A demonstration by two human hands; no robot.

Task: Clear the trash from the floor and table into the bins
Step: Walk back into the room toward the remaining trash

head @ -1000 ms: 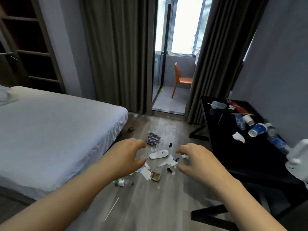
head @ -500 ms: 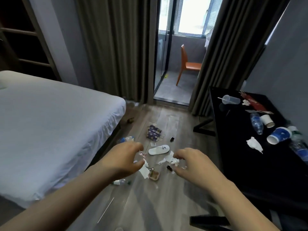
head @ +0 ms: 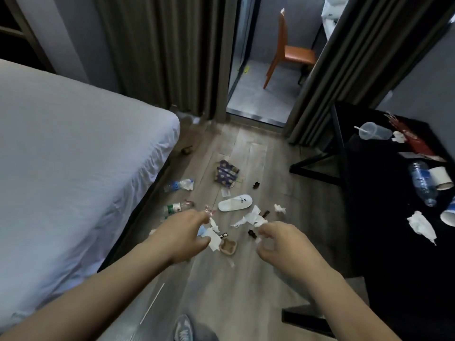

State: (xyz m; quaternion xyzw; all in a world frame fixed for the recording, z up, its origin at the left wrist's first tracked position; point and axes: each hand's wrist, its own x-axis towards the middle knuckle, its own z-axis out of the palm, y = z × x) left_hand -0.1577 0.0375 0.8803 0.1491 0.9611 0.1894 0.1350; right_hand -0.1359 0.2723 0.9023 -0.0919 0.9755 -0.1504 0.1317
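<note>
Trash lies scattered on the wooden floor: crumpled white tissues (head: 248, 219), two plastic bottles (head: 178, 185) by the bed, a patterned snack bag (head: 226, 174), a small brown paper tray (head: 228, 246) and a white slipper (head: 235, 203). My left hand (head: 183, 236) and my right hand (head: 283, 244) are stretched out above this litter, fingers curled and apart, holding nothing. On the black table (head: 384, 217) at the right lie a tissue (head: 422, 226), a water bottle (head: 423, 182), paper cups (head: 440, 177) and a clear plastic cup (head: 374, 131). No bin is in view.
A bed with a white sheet (head: 73, 156) fills the left side. Dark curtains (head: 160, 52) frame an open doorway to a balcony with an orange chair (head: 289, 49). The table's black legs (head: 317, 166) stand on the floor at right. My shoe (head: 183, 328) shows at the bottom.
The view has tilted down and moved closer to the litter. Both hands stay out in front, now lower over the tissues. More bottles by the bed have come into view.
</note>
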